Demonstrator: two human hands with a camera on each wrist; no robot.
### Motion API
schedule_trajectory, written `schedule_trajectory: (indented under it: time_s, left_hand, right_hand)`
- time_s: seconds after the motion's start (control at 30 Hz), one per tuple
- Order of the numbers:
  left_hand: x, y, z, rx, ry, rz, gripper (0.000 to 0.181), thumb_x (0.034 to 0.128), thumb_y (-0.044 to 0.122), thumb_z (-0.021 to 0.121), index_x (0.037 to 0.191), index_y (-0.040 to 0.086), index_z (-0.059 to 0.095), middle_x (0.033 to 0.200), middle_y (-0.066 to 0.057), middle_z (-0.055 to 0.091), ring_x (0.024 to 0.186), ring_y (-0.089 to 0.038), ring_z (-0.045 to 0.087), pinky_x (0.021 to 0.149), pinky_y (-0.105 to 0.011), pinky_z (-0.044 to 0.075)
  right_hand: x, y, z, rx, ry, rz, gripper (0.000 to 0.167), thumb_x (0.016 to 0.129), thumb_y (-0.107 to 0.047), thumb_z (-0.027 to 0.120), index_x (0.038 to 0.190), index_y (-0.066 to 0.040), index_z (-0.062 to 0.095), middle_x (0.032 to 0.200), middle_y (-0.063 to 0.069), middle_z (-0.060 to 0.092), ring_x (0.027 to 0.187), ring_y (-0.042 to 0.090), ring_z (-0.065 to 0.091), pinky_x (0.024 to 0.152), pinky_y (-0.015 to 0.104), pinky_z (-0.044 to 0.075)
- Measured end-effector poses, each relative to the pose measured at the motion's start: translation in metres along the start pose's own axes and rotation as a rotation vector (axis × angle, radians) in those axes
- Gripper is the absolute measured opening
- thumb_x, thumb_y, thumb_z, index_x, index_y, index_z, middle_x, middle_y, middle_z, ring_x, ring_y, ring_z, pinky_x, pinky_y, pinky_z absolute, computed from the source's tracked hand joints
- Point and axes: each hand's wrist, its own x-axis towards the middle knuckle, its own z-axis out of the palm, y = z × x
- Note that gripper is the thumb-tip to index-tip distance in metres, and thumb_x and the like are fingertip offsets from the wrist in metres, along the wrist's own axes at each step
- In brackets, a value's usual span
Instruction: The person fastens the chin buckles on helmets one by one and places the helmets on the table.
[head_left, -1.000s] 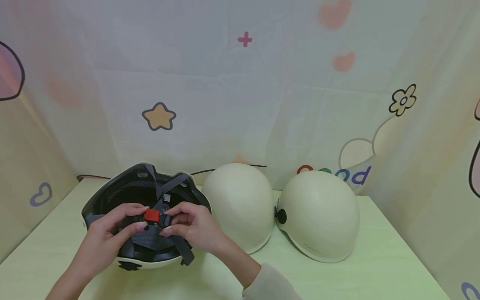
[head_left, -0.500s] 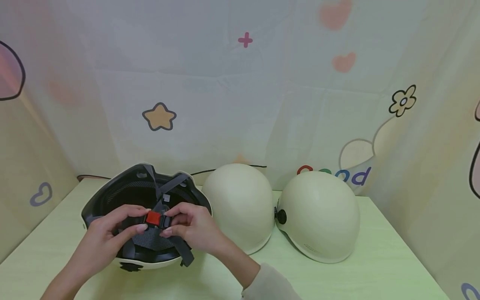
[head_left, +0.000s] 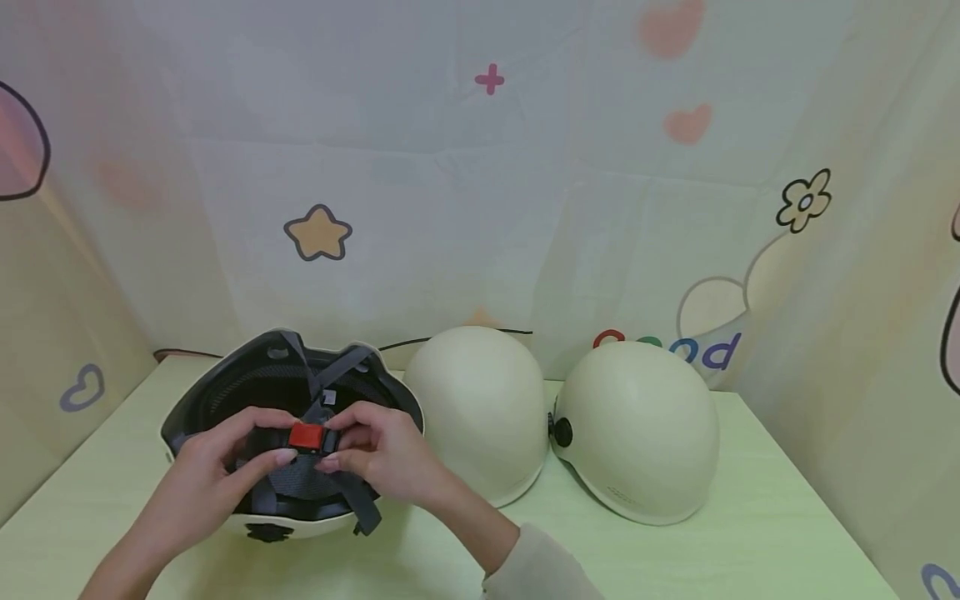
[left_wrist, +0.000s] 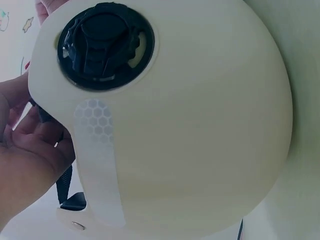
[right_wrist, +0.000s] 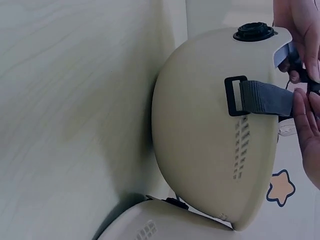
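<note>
A cream helmet [head_left: 225, 375] lies on its crown at the left of the head view, its black lining facing me. Over its opening is a chin-strap buckle [head_left: 307, 436] with a red button. My left hand [head_left: 202, 475] pinches the red-button end between thumb and fingers. At the buckle's black end, my right hand [head_left: 393, 454] pinches with thumb and forefinger. A loose grey strap end [head_left: 362, 504] hangs over the helmet's near rim. The left wrist view shows the outer shell [left_wrist: 200, 130], which hides most of the buckle. A grey strap [right_wrist: 267, 97] passes through a black slider in the right wrist view.
Two more cream helmets stand to the right, a middle one [head_left: 476, 408] touching or nearly touching the first, and a right one [head_left: 637, 433] with a black side knob. They rest on a pale green table [head_left: 712, 558]. A printed curtain [head_left: 450, 208] hangs behind.
The helmet has tipped slightly, and its strap end has shifted a little left. The buckle has moved slightly down, and my right fingers sit a touch further left. Both hands keep their pinch.
</note>
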Motion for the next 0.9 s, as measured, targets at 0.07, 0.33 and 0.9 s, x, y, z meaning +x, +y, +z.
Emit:
schedule_trajectory:
  time_s: [0.07,0.33,0.9]
  left_hand:
    - [0.000,-0.001,-0.002,0.022,-0.008,-0.014,0.036,0.0765,0.005,0.072,0.110,0.014,0.060,0.104,-0.007,0.062,0.068,-0.008,0.054,0.057,-0.022,0.046]
    - [-0.004,-0.013,-0.011,0.123,-0.053,0.060,0.053,0.0741,0.011,0.075,0.122,0.015,0.055,0.111,-0.004,0.060,0.097,-0.015,0.056,0.074,-0.014,0.045]
    - [-0.025,-0.035,-0.041,0.138,-0.234,-0.065,0.054,0.0715,0.033,0.075,0.121,0.018,0.058,0.115,-0.003,0.057,0.087,0.000,0.057,0.069,-0.022,0.050]
  right_hand:
    - [0.001,-0.001,-0.003,-0.035,-0.010,-0.012,0.023,0.078,0.009,0.065,0.101,0.007,0.059,0.083,0.021,0.064,0.068,0.003,0.060,0.068,0.017,0.049]
    - [-0.003,0.008,-0.025,-0.084,-0.071,0.021,0.024,0.082,0.004,0.063,0.107,0.005,0.061,0.102,0.019,0.062,0.086,0.015,0.061,0.076,0.020,0.049]
    - [-0.022,0.022,-0.050,-0.262,-0.112,0.056,0.026,0.082,-0.006,0.066,0.108,-0.003,0.064,0.107,0.009,0.063,0.100,0.019,0.056,0.089,0.030,0.043]
